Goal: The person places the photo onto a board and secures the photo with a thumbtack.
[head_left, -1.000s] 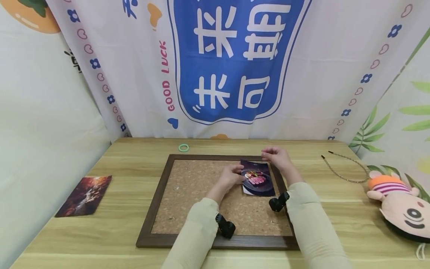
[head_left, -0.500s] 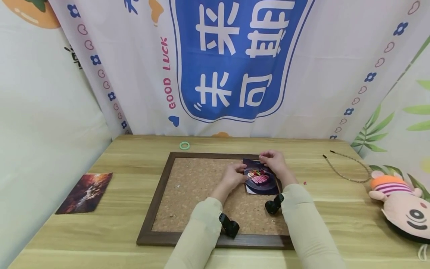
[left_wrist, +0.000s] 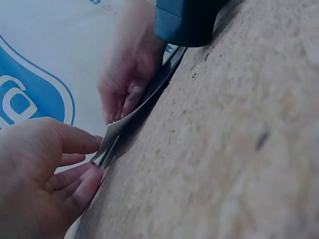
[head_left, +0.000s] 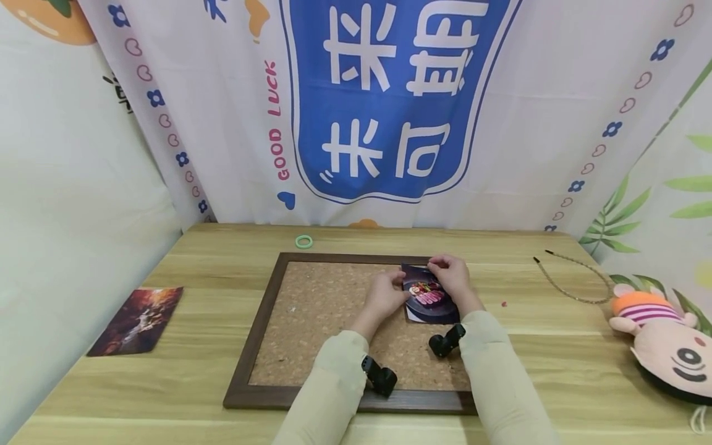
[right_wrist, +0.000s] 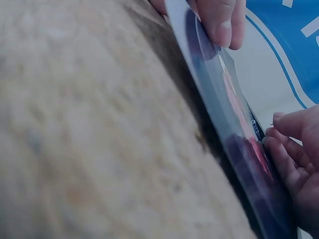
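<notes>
A glossy photo point(head_left: 427, 301) of sliced meat on a dark plate stands over the upper right of a brown-framed corkboard point(head_left: 334, 327). My left hand point(head_left: 385, 298) pinches its left edge between thumb and fingers; in the left wrist view the photo's edge point(left_wrist: 115, 128) bends up off the cork. At the photo's upper right is my right hand point(head_left: 453, 278), thumb and fingertips drawn together. A tiny dark point, seemingly a pin point(right_wrist: 272, 124), shows between these fingers in the right wrist view, the rest hidden. A white sliver shows at the photo's lower left corner.
Another photo point(head_left: 136, 321), with autumn colours, lies on the table at left. Behind the board is a green ring point(head_left: 303, 241). To the right are a tiny red object point(head_left: 504, 303), a thin braided headband point(head_left: 578, 293) and a plush toy point(head_left: 662, 340). A printed curtain point(head_left: 239, 154) hangs behind.
My right hand has come in from the board's top right frame to the photo's upper right corner. My left hand keeps its hold; the photo has shifted slightly right in view.
</notes>
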`<state>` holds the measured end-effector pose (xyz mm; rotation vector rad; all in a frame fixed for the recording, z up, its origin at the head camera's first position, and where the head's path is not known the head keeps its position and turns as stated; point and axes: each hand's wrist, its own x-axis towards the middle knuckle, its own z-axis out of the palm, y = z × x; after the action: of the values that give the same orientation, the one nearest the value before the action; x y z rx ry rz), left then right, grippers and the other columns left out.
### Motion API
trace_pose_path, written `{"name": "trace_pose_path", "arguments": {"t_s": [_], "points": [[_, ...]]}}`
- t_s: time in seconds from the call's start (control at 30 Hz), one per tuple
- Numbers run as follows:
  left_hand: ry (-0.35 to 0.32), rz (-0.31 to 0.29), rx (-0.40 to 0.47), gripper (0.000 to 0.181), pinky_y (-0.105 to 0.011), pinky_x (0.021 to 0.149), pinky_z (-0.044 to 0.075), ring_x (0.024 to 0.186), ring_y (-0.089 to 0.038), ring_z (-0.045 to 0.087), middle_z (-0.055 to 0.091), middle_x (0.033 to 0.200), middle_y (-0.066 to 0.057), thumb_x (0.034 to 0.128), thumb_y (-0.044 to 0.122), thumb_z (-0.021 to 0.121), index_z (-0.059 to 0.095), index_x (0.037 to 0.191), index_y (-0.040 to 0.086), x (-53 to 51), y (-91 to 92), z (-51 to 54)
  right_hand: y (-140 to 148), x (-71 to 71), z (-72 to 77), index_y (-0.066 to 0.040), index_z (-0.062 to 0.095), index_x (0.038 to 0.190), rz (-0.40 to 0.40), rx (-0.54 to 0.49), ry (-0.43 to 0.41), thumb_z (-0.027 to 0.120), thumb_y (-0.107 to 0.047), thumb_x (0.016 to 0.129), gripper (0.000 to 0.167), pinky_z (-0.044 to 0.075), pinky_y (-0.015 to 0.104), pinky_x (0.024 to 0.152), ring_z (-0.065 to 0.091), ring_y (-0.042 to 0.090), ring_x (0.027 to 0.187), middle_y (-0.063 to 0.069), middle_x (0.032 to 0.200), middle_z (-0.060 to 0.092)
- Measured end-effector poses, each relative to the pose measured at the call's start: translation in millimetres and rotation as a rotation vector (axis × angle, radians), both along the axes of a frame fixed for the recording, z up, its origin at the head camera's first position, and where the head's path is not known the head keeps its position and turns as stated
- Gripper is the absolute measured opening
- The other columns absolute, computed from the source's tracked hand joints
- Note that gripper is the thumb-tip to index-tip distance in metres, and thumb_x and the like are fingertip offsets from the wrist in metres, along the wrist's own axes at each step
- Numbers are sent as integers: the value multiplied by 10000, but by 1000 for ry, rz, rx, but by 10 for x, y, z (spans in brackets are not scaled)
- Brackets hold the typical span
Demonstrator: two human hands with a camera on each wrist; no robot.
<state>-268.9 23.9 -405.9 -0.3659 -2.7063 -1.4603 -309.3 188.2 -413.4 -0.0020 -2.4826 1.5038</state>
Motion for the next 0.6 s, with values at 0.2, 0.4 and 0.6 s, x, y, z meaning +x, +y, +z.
{"name": "trace_pose_path", "arguments": {"t_s": [0.2,0.4,0.6], "points": [[182,-16,-240,405,-318,818,384,921,-180,522,585,1014,-55,720,177,672,592,1100,61,40,-40,20,2,10,-12,46,631,868,-14,46,16,604,-56,793,130,403,291,669,530,221,761,139,825,604],[143,-96,-491,552,-490,958,155,1216,-272,271,366,1323,-58,783,404,579,475,1255,138,57,-62,-4,11,19,-23,29,643,850,-7,95,34,610,-67,788,119,404,307,672,535,223,749,137,827,612],[49,-176,-600,650,-530,960,9,1282,-268,48,185,1411,-42,799,522,490,356,1335,180,72,-67,-6,19,29,-15,3,651,887,15,131,-4,587,-98,815,140,412,343,682,538,238,785,138,883,612]]}}
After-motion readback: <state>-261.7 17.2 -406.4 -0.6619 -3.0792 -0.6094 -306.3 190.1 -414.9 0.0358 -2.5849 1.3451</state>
